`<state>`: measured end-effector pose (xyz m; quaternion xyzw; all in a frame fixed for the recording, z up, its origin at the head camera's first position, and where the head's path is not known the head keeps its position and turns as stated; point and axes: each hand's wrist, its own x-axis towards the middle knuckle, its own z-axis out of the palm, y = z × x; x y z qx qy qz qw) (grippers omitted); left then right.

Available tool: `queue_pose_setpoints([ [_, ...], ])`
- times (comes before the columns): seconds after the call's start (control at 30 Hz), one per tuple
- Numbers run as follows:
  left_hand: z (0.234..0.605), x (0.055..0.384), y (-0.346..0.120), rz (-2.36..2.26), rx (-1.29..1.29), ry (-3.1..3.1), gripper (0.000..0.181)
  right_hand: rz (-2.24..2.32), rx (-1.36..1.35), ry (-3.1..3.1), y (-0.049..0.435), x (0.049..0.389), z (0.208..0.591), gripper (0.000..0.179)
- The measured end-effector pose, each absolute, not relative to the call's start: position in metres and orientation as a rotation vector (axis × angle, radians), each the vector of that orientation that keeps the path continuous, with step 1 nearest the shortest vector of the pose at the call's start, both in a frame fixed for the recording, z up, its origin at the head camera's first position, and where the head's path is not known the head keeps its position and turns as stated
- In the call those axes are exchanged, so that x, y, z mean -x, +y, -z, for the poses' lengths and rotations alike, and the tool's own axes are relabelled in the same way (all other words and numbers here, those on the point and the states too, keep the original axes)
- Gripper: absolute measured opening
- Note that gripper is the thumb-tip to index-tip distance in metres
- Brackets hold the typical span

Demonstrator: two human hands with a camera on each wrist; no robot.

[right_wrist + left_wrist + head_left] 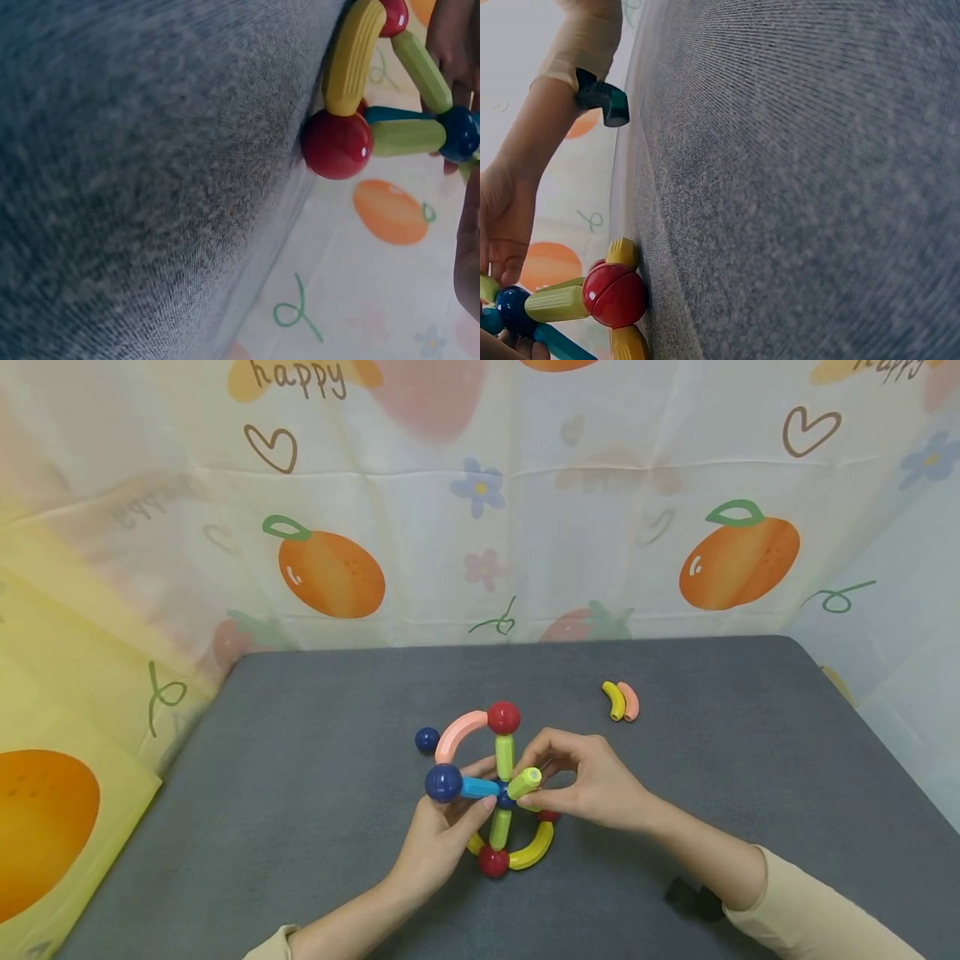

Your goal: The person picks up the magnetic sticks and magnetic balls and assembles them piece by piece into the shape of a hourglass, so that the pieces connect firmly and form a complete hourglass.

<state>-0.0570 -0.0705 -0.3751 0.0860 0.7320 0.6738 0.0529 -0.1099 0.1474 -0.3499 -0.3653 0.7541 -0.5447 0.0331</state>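
Observation:
Both hands are at a magnetic stick-and-ball wheel standing on the grey table. At its middle is a navy ball [514, 309], with straight sticks branching from it. My left hand [429, 843] grips the wheel, thumb on the blue stick [478, 787] beside that ball and fingers behind. With thumb and fingers, my right hand [603, 787] pinches a light green stick [527, 780] at the hub, its free end facing up. A pink curved stick [459, 733] links a red ball [504, 717] and a navy ball [443, 783]. Below, a yellow curved stick [534, 850] meets a red ball [493, 862].
A loose navy ball [427, 741] lies left of the wheel. Farther back on the right, a yellow curved stick [614, 702] and a pink one [630, 702] lie side by side on the table [337, 710]. A printed cloth [427, 560] hangs behind the table's back edge.

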Motion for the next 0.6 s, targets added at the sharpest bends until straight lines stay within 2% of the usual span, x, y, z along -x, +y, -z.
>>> queue_pose_setpoints([
  [0.6,0.3744,0.0559,-0.0712,-2.053,-0.244,2.222,0.039,1.646,1.131,2.303,0.1488,0.1108,0.3545,0.026],
])
